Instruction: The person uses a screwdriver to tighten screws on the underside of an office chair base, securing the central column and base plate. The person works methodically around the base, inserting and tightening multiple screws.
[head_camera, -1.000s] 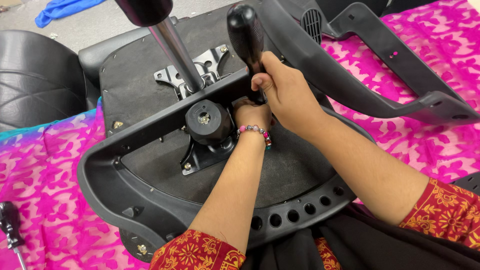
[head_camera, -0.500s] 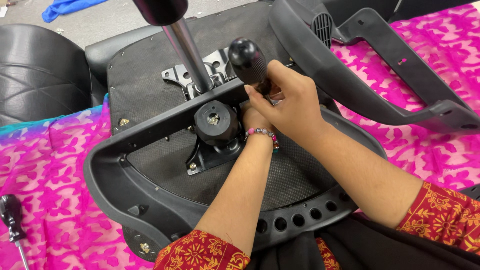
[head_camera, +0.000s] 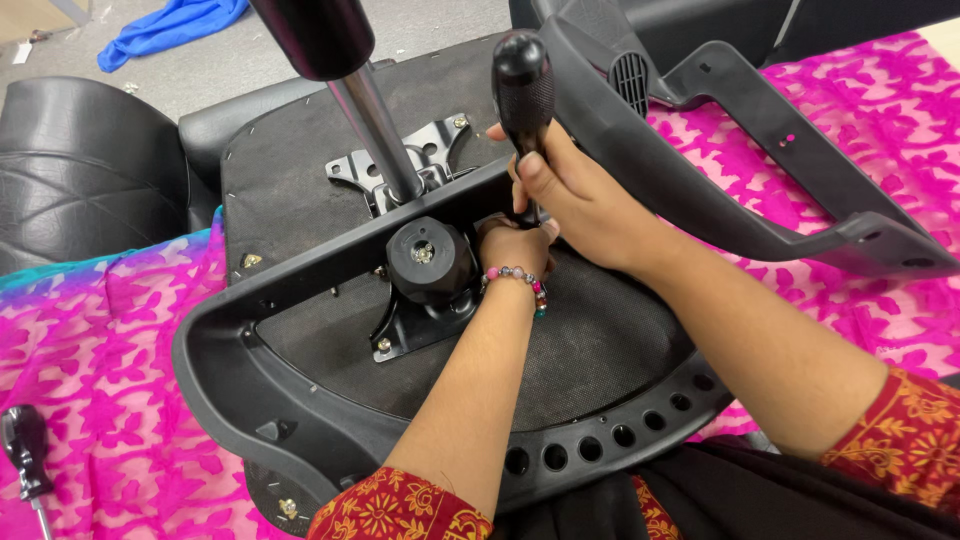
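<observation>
The right hand (head_camera: 585, 205) is gripping a screwdriver (head_camera: 522, 85) fist-tight, the left hand (head_camera: 515, 245) is pinching something hidden beneath it, the knob (head_camera: 430, 260) sitting left, an armrest (head_camera: 720, 150) crowding right.

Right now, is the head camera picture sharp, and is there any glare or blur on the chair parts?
Head view: mostly sharp and evenly lit; a bright glare streak runs along the shiny metal gas cylinder; the near black cylinder cover at top looks soft; the right hand on the black screwdriver handle is crisp, with soft shadows.
</observation>
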